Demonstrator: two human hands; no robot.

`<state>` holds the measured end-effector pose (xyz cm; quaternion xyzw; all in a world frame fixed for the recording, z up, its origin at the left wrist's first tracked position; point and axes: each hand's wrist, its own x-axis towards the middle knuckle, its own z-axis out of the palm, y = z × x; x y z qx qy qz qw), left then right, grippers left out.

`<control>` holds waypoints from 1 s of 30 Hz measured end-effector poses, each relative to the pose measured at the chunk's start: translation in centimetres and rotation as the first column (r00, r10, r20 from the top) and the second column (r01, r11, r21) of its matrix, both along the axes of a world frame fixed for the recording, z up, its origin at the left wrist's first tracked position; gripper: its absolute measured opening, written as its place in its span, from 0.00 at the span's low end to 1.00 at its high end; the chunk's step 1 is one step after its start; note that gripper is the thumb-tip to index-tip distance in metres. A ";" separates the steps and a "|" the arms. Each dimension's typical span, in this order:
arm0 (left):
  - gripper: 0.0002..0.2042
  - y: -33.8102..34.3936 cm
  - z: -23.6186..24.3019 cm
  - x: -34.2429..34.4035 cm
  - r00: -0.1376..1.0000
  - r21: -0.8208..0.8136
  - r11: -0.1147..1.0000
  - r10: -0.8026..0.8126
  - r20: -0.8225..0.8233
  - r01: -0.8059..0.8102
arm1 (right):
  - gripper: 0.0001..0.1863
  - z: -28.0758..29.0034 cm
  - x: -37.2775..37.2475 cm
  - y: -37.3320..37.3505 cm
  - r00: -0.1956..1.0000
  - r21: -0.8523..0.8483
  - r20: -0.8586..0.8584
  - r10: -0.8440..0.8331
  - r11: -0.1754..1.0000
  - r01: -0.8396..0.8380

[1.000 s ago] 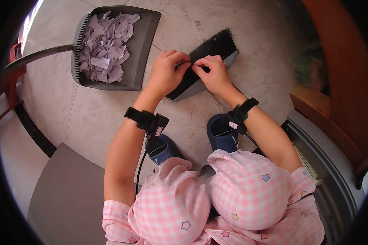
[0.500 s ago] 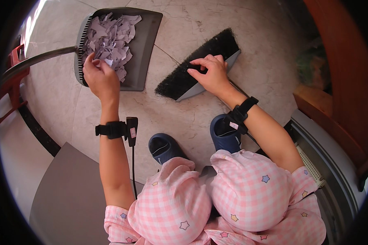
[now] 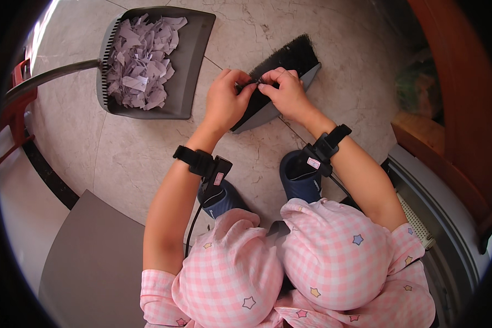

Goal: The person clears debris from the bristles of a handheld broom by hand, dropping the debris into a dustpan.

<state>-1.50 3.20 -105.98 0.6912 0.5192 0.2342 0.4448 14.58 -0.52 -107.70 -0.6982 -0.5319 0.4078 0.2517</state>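
A broom head with black bristles (image 3: pixel 291 56) and a grey body lies on the floor in front of me. Over its bristles, my left hand (image 3: pixel 228 101) and my right hand (image 3: pixel 288 94) meet, thumbs and fingertips pinched almost together. Whatever is between the fingertips is too small to make out; it may be the bristles themselves. To the left rests a grey long-handled dustpan (image 3: pixel 190 60) with a comb-toothed rear edge. A heap of torn white paper scraps (image 3: pixel 141 68) fills its rear half, and neither hand touches it.
My feet in dark blue slippers (image 3: pixel 303 183) stand on pale marbled tiles. A red plastic object (image 3: pixel 17 104) is at the far left, with a grey panel (image 3: pixel 93 257) nearer me. Brown wooden furniture (image 3: pixel 456 82) and a grey metal-edged unit (image 3: pixel 415 175) line the right.
My left hand has left the paper scraps in the dustpan and moved right to the broom bristles, meeting my right hand. The right hand has stayed over the broom, its fingers closing further.
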 end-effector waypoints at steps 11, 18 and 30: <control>0.06 -0.4 -1.4 -2.1 0.998 -0.270 0.961 0.064 -0.003 -0.062 | 0.09 -0.2 -1.7 -0.5 0.998 -0.041 0.063 -0.008 0.999 0.011; 0.09 -1.1 0.9 -0.6 0.995 0.443 0.896 0.021 -0.094 0.023 | 0.10 0.1 -1.3 -0.3 0.994 -0.064 0.107 0.007 0.998 0.000; 0.08 -0.4 -0.4 -0.3 0.973 0.388 0.920 0.031 -0.230 0.062 | 0.08 0.1 -0.6 0.1 0.996 -0.064 0.075 0.050 0.997 -0.045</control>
